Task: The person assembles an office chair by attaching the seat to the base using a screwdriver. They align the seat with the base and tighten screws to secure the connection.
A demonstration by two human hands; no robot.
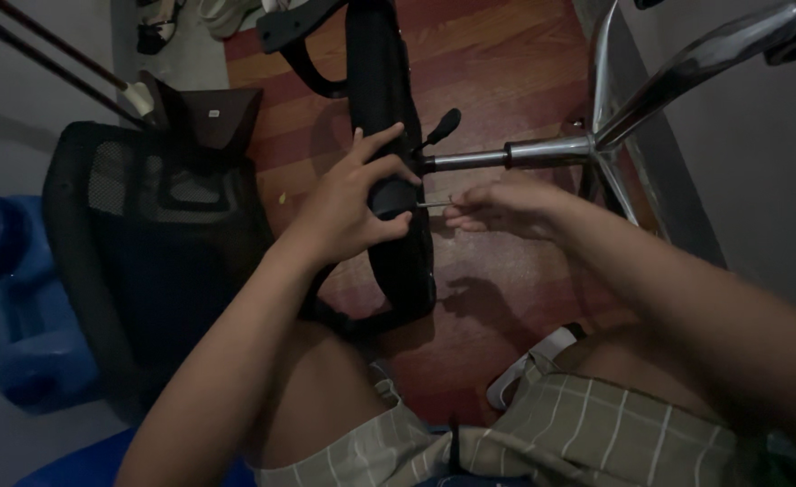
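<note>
- Our left hand [348,203] gripped the edge of the black chair seat [389,153], thumb and lower fingers wrapped on its rim, upper fingers spread on top.
- Our right hand [506,206] sat just beside the seat on its far side from the left hand, fingertips pinched together on a thin metal tool [434,204] whose tip pointed into the seat's underside.
- The seat lay tipped on its side, running up and down the middle of the view.
- A chrome gas cylinder [506,155] stuck out sideways from the seat, just above the right hand.
- A black lever [443,124] poked out of the seat near where the cylinder joined it.
- The chrome star base [686,63] sat at the far end of the cylinder, well away from the seat.
- A black mesh backrest [146,234] lay on the other side of the seat, behind our left forearm.
- A blue plastic container [19,316] sat beyond the backrest, far from the seat.
- Reddish wooden floor [506,72] lay under the seat.
- Our checked shorts [551,433] showed below the seat, nearest to us.
</note>
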